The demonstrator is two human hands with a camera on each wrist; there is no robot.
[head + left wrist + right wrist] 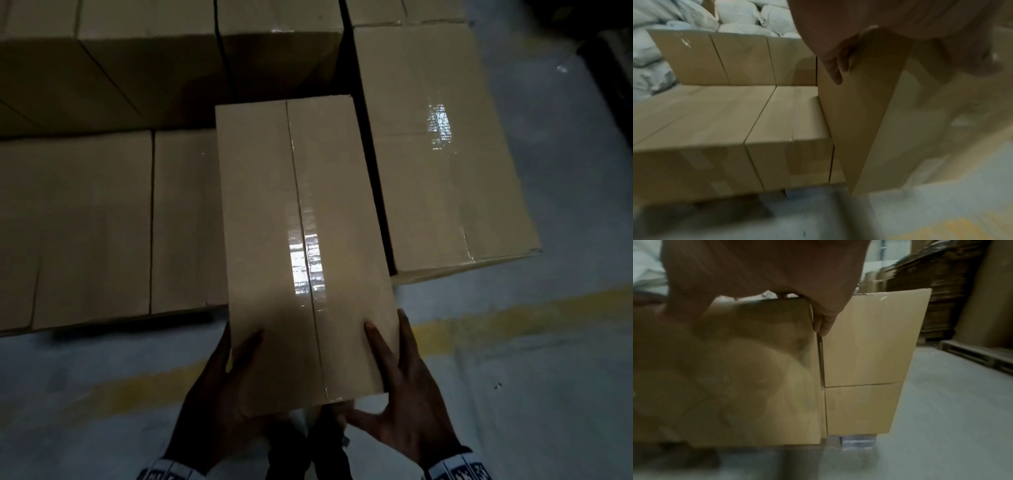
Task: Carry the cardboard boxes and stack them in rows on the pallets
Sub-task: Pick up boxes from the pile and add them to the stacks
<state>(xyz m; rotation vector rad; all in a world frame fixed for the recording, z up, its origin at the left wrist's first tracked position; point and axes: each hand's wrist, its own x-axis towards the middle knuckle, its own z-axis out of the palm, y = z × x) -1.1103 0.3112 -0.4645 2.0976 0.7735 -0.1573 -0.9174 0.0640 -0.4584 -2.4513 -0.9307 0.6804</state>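
I hold a long cardboard box (301, 240) with a taped seam on top by its near end. My left hand (219, 387) grips the left corner, thumb on top and fingers (835, 71) down the side of the box (859, 113). My right hand (407, 387) grips the right corner, with a finger on top, the thumb at the near end and fingers (826, 322) along the side of the box (746, 369). The box hangs over the slot between a low row of boxes (85, 222) on the left and a taller stack (438, 137) on the right.
More stacked boxes (137, 51) rise behind the slot. A yellow line (513, 318) crosses the grey floor under my hands. White sacks (735, 14) lie beyond the boxes. An empty pallet (982, 353) and piled flat cardboard (941, 288) stand off to the right.
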